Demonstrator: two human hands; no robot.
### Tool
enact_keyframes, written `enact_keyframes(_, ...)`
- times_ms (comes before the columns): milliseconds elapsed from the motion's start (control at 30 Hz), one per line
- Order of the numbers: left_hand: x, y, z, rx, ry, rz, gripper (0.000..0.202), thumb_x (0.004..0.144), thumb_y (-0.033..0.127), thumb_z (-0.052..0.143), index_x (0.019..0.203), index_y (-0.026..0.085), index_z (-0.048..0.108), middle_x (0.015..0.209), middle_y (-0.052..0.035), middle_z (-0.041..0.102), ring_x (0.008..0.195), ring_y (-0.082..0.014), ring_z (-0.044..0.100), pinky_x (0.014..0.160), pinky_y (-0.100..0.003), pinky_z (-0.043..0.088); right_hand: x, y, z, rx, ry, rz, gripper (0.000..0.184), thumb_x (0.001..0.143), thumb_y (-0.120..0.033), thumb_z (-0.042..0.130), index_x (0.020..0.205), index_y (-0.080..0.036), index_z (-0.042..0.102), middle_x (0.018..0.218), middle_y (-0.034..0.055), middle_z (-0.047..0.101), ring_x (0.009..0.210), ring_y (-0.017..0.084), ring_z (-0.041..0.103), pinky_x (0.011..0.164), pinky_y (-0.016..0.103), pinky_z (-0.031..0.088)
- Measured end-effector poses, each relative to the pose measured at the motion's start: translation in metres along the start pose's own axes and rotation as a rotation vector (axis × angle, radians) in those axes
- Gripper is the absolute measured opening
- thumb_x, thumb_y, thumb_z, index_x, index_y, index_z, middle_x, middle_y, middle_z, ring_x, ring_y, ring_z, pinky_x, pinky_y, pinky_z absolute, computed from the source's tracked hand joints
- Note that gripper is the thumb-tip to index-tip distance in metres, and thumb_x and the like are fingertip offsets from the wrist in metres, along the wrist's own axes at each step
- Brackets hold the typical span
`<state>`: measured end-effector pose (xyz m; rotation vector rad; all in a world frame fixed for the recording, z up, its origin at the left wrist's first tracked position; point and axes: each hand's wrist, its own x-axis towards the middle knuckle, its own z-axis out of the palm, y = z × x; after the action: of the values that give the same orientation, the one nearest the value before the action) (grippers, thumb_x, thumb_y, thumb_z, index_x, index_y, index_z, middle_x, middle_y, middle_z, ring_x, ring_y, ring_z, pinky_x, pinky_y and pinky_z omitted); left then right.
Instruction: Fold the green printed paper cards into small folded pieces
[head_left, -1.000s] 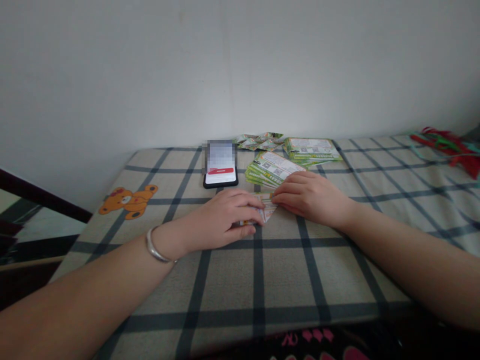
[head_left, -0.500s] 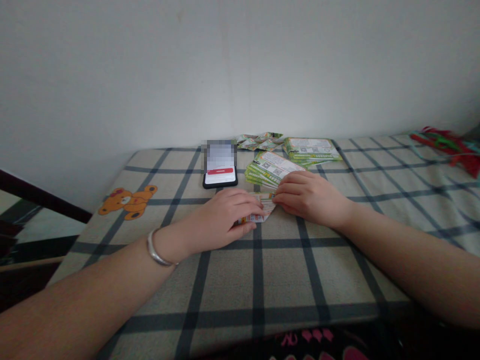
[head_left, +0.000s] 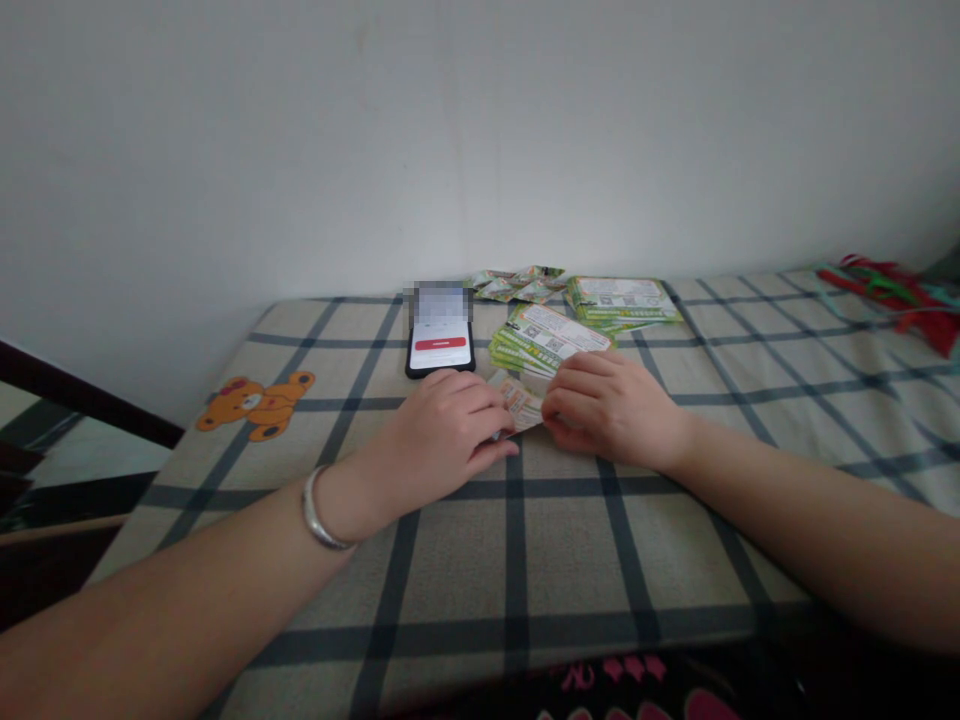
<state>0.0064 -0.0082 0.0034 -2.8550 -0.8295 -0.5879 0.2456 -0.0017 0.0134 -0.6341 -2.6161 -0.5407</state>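
Between my hands lies a small printed paper sheet, partly folded or bent as far as I can tell, low over the checked tablecloth. My left hand, with a silver bangle on the wrist, is closed on its left side, fingers on top and thumb at the near edge. My right hand pinches the right end with curled fingers; the fingertips are partly hidden. Just beyond, a fanned stack of green-and-white printed leaflets lies close to my right hand.
A phone with a lit screen lies beyond my left hand. Folded paper pieces and a second leaflet stack rest by the wall. Red and green fabric or cord lies far right. A bear picture is at the left.
The paper between my hands has turned and tilted, showing a different part of its print. My right hand has shifted slightly nearer to me; my left hand has moved only a little.
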Motion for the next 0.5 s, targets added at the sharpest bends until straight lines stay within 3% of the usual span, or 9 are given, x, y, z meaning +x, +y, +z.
enact_keyframes(300,0.003,0.003,-0.004,0.132,0.018,0.043,0.017,0.09,0.026,0.057,0.083,0.018,0.07,0.082,-0.0031,0.069,0.08,-0.0198,0.06,0.075,-0.035,0.046,0.0,0.0,0.002,0.189,0.018,0.04,0.019,0.09,-0.027,0.053,0.081,-0.017,0.066,0.077,0.0055,0.065,0.078,0.019,0.054,0.07,0.032,0.043)
enact_keyframes(500,0.003,0.001,-0.003,0.111,0.019,-0.026,0.011,0.084,0.02,0.058,0.078,0.018,0.066,0.079,-0.0032,0.068,0.077,-0.0199,0.061,0.072,-0.034,0.047,-0.002,0.009,0.003,0.325,-0.003,0.11,0.013,0.088,-0.027,0.058,0.084,-0.017,0.066,0.083,0.0058,0.066,0.083,0.019,0.056,0.075,0.031,0.045)
